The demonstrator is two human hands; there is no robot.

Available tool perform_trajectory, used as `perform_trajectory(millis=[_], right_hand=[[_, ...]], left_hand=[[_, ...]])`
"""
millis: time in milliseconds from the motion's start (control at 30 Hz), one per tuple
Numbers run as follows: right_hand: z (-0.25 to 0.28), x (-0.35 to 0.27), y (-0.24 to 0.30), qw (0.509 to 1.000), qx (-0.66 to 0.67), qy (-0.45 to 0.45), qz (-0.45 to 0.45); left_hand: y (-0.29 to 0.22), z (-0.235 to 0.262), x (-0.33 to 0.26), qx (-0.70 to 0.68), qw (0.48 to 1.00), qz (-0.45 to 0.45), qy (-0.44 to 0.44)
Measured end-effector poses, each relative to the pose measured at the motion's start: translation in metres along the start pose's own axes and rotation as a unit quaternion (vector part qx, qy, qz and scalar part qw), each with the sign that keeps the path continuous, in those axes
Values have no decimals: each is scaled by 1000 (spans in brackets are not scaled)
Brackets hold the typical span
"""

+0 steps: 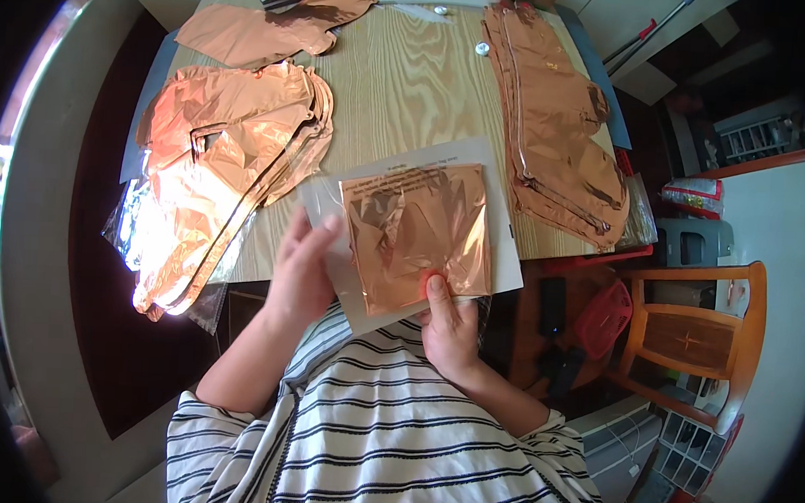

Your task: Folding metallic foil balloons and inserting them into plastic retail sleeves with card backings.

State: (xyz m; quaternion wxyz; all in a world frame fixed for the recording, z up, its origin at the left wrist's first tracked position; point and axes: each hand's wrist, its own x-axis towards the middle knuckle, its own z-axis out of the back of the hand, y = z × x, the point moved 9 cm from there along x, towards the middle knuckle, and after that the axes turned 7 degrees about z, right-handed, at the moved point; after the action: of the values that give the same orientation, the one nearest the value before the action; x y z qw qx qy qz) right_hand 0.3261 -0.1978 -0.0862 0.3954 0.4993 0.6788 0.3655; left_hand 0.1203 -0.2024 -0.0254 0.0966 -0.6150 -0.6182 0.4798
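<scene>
A flat, folded copper-coloured foil balloon [422, 234] lies over a sheet of white printed paper [504, 257] in front of my body. Clear plastic [318, 197], looking like a bag, sticks out at the left side of the packet. My right hand [449, 331] grips the packet's lower edge, thumb on the foil and the other fingers hidden behind. At the left edge, my left hand [303, 269] has its thumb and fingers closed at the plastic; the fingers are slightly blurred. Both hands are just off the table's near edge.
On the wooden table [411, 97], unfolded copper foil balloons [235, 143] lie in a pile at left, with more foil [259, 30] behind. Another foil stack [564, 114] lies at right. A small white round object [482, 49] sits beside it. A wooden chair [689, 339] stands at right.
</scene>
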Motion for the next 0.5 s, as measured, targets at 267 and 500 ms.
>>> perform_trajectory(millis=[267, 500], right_hand=[[-1, -12, 23, 982, -171, 22, 72], [52, -47, 10, 985, 49, 155, -66]], left_hand=[[37, 13, -9, 25, 996, 59, 65], [40, 34, -30, 86, 986, 115, 83]])
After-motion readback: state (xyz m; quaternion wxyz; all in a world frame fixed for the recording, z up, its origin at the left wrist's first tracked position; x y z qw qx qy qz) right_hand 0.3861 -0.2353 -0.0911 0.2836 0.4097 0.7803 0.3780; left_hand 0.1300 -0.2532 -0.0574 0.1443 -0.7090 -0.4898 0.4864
